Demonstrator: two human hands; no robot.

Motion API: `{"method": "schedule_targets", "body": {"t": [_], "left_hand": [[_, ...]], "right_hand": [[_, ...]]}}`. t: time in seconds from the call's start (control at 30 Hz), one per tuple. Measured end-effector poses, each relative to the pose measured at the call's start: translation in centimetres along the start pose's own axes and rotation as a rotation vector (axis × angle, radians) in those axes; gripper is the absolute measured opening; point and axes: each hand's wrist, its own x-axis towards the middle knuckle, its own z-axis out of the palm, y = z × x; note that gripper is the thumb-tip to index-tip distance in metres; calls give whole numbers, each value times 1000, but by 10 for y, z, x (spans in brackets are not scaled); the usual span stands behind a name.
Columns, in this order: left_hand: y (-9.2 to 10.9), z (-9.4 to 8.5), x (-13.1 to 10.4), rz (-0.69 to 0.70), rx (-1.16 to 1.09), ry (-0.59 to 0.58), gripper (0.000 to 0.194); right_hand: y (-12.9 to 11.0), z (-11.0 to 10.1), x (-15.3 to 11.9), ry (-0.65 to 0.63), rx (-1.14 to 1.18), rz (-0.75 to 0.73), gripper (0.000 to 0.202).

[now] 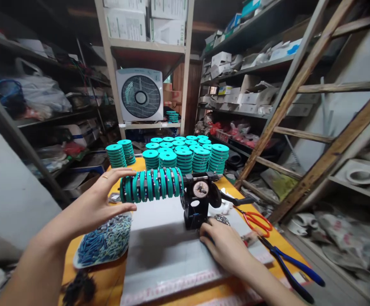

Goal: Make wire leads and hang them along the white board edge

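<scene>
A row of turquoise spools [153, 185] is mounted sideways on the shaft of a black hand-crank winding machine [196, 208] with a round dial. My left hand [111, 191] is around the left end of this row, fingers above and thumb below, spread apart; whether it touches the spools I cannot tell. At the foot of the machine, my right hand [218, 240] has its fingers curled against the base, fingertips partly hidden. The crank handle [238, 199] points right, with no hand on it. The machine stands on a white board [159, 255].
Stacked turquoise spools [185, 155] fill the table's far side. A tray [105, 242] of small blue pieces lies left. Orange-handled scissors [258, 223] and blue-handled pliers [293, 263] lie right. Behind stand a box fan [140, 95], loaded shelves and a wooden ladder [299, 89].
</scene>
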Motion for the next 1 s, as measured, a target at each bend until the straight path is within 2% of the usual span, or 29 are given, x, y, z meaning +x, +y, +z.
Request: {"method": "schedule_targets", "body": {"t": [0.07, 0.17, 0.27, 0.37, 0.47, 0.6, 0.77, 0.87, 1.0], "left_hand": [[5, 1, 1, 32, 146, 32, 66], [22, 5, 5, 167, 455, 134, 82], [46, 17, 16, 247, 600, 130, 87], [62, 35, 31, 287, 598, 143, 89], [63, 50, 42, 299, 558, 170, 86], [58, 53, 51, 271, 444, 126, 71], [57, 34, 64, 156, 314, -34, 73], [57, 26, 71, 151, 275, -87, 65], [56, 25, 72, 142, 239, -99, 57]], "right_hand": [[-1, 3, 1, -11, -3, -8, 19], [0, 7, -1, 5, 19, -19, 21], [0, 5, -5, 77, 141, -96, 24], [-5, -8, -9, 238, 268, -260, 21], [-14, -30, -8, 473, 298, -396, 11], [-30, -63, 5, 687, 305, -488, 8], [-53, -93, 38, 835, 270, -607, 6], [-65, -104, 54, 856, 235, -657, 4], [-74, -111, 63, 846, 159, -717, 8]]}}
